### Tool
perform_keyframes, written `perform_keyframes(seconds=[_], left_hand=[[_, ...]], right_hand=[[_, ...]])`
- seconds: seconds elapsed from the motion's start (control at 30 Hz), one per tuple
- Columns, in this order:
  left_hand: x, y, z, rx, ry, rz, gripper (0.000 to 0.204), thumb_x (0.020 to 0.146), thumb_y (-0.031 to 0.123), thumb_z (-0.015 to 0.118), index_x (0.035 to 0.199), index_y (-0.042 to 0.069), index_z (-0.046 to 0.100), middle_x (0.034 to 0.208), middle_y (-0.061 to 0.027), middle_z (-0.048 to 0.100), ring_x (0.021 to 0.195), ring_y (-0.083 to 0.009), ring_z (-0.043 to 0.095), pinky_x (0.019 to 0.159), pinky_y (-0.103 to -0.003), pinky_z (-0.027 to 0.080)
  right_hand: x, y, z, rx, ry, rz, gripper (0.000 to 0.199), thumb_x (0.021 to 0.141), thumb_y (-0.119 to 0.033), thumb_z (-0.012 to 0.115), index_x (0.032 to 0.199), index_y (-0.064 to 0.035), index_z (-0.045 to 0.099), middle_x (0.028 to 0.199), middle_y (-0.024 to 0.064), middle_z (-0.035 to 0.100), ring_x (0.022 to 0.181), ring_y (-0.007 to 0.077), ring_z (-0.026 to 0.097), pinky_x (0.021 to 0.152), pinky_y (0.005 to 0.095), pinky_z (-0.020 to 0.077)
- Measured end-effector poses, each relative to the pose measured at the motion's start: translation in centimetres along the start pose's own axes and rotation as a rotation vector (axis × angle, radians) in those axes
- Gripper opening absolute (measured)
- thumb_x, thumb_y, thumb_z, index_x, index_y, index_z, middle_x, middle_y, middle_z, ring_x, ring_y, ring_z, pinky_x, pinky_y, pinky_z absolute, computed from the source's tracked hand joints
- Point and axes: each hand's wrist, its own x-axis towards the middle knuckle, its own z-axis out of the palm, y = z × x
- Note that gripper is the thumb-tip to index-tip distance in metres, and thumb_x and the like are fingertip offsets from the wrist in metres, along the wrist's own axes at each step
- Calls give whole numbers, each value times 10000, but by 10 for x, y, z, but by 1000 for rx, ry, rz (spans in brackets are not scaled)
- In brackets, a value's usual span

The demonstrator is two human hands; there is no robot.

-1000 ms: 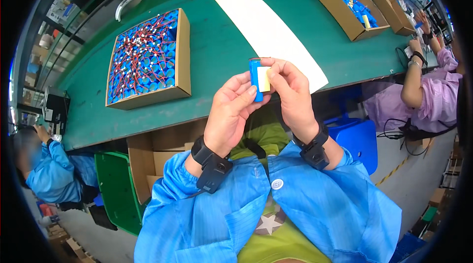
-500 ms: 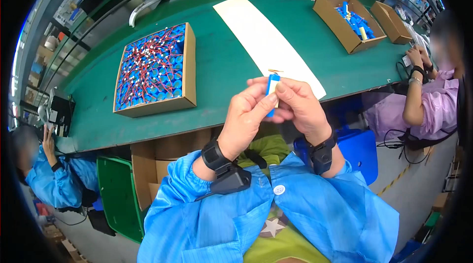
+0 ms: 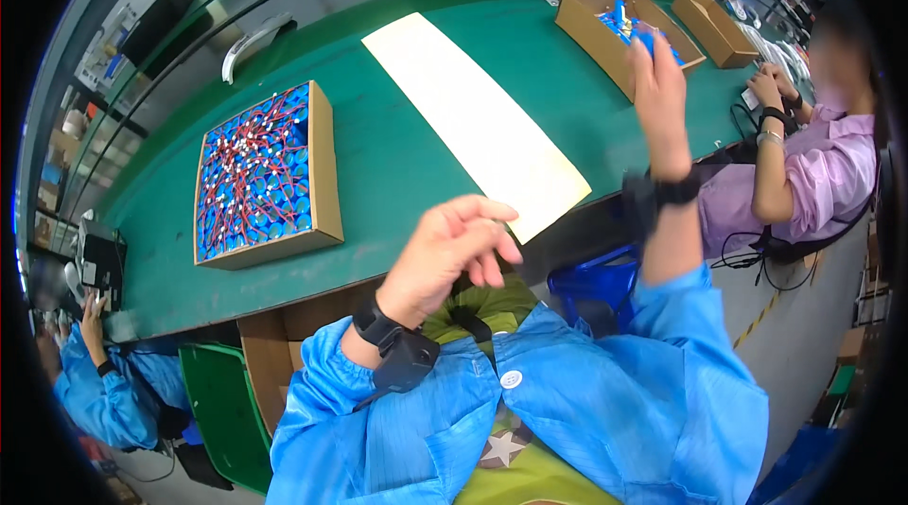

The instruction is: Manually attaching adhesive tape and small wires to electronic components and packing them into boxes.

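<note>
My right hand (image 3: 659, 94) is raised at the near side of a cardboard box (image 3: 598, 49) that holds blue wrapped batteries (image 3: 619, 21). Its fingertips are closed on a blue battery (image 3: 647, 38), slightly blurred and partly covered by the fingers. Over the near edge of the bench, my left hand (image 3: 449, 254) is loosely curled with its fingers apart and holds nothing. Just beyond it lies a long pale sheet (image 3: 473, 117).
At left on the green bench (image 3: 378, 174) stands a cardboard box (image 3: 326, 169) packed with blue batteries and red wires. A smaller open box (image 3: 716, 29) stands far right. One co-worker (image 3: 799, 165) sits right, another (image 3: 113, 382) left. A green bin (image 3: 222, 410) stands below.
My right hand has moved right and away from me to the battery box, carrying the blue battery. My left hand has let go and dropped slightly. The view has shifted.
</note>
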Motion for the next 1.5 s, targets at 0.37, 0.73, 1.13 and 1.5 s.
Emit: perform_keyframes(seconds=[0.37,0.73,1.13,1.5], left_hand=[[60,8,-8,1247,331,606,328,804,154,628,1080,-11,560,944,-152,625,864,-245,605,737,-345,499],[101,-16,-19,1280,270,516,714,671,317,774,1219,-35,479,1354,-276,334,1280,-423,289,1054,-451,294],[103,-22,-21,1221,302,569,718,610,276,814,1169,-44,497,1327,-293,351,1272,-453,285,1040,-488,296],[83,-16,-24,1280,232,511,769,644,313,786,1229,-62,455,1359,-253,355,1278,-385,323,1049,-424,316]], right_hand=[[1,17,9,-150,-186,-136,141,792,-106,612,915,-63,664,869,124,633,824,294,613,728,370,494],[-77,-37,56,-225,-444,163,181,749,-113,670,873,3,609,879,155,577,862,328,578,731,413,477],[-78,-41,70,-302,-327,279,153,758,-139,666,823,-8,618,865,159,610,809,339,604,702,421,479],[-94,-51,62,-344,-323,88,236,764,-147,671,915,-17,546,922,139,560,889,331,545,748,423,455]])
